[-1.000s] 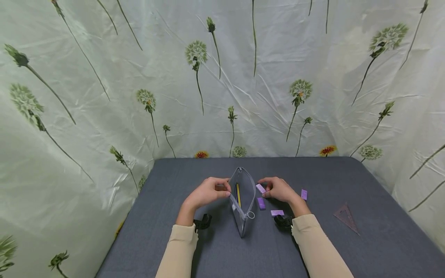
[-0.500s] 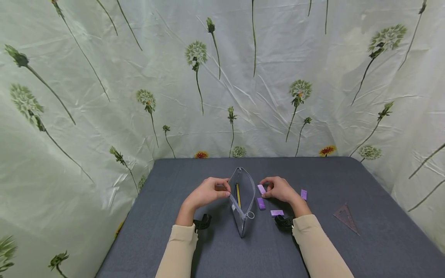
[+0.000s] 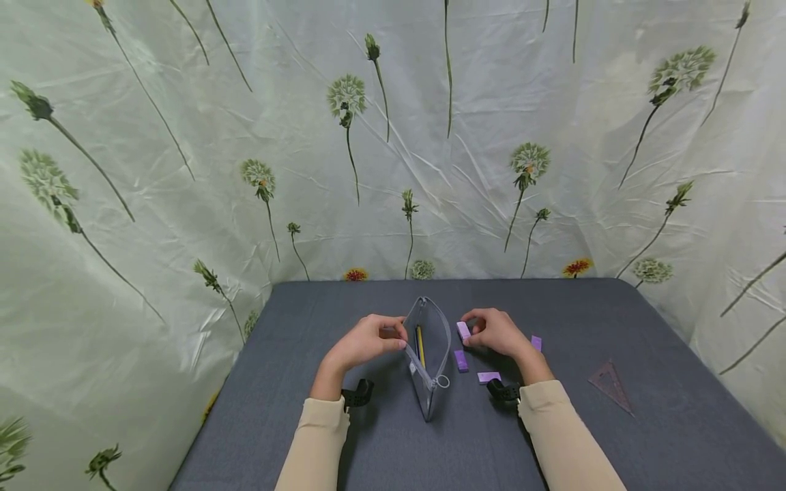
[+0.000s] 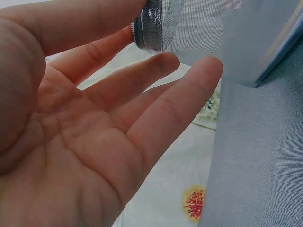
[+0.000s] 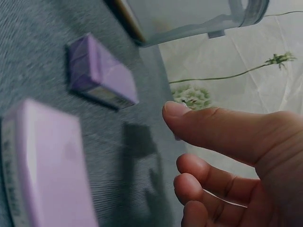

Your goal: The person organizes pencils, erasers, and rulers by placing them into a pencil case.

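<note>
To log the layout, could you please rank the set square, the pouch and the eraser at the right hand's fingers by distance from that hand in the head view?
1. Eraser, at the right hand fingertips.
2. Pouch, to its left.
3. Set square, far right.

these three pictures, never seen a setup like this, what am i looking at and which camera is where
There is no machine here: a person works with two bare hands, wearing three cameras. The wide picture comes from the head and looks down at a grey table with flowered sheeting behind. The other two come from cameras on the wrists, so each shows its own hand from very close.

The left hand pinches the rim of a clear pouch that stands open with a yellow pencil inside; the left wrist view shows that rim at the fingertips. The right hand holds a pale purple eraser beside the pouch.

On the table lie three more purple erasers, two near the pouch and one beyond the right hand, and a triangle ruler at the right.
</note>
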Demonstrator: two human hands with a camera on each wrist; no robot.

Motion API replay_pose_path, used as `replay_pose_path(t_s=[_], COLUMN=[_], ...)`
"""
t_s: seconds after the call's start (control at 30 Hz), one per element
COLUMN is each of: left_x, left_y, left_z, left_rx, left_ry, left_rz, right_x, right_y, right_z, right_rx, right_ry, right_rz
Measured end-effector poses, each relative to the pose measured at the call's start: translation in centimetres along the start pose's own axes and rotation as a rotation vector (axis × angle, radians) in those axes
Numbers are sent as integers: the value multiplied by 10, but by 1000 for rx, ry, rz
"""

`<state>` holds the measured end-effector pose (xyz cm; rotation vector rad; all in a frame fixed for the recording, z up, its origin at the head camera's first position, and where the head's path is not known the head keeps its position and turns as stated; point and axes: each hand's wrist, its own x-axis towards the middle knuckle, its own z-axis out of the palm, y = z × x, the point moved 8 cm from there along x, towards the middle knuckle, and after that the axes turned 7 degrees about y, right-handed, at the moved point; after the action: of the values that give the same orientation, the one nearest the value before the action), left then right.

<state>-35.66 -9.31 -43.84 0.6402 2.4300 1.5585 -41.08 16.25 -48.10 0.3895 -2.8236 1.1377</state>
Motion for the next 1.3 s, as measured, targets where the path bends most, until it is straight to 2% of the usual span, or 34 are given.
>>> replay_pose_path(t_s=[0.27,0.53,0.87,1.13,1.3], left_x=[0,0,1,3,3], left_y=[0,-1,1,1,1], left_z=[0,0,0,1,2], left_rx=[-2,-13,13,25,30], left_ry=[-5,-6,4,14,14], left_rz=[-1,8,5,-3,-6], right_x=[-2,-5,-12,-15,-16], right_y=[-13,-30,-56,-74,-82], right_z=[-12,-24,-37,-34,-26], right_rx=[-6,-32,5,-12,7], right_ry=[35,57,74,98,97], right_rz=[-2,-61,-60,-126,-129])
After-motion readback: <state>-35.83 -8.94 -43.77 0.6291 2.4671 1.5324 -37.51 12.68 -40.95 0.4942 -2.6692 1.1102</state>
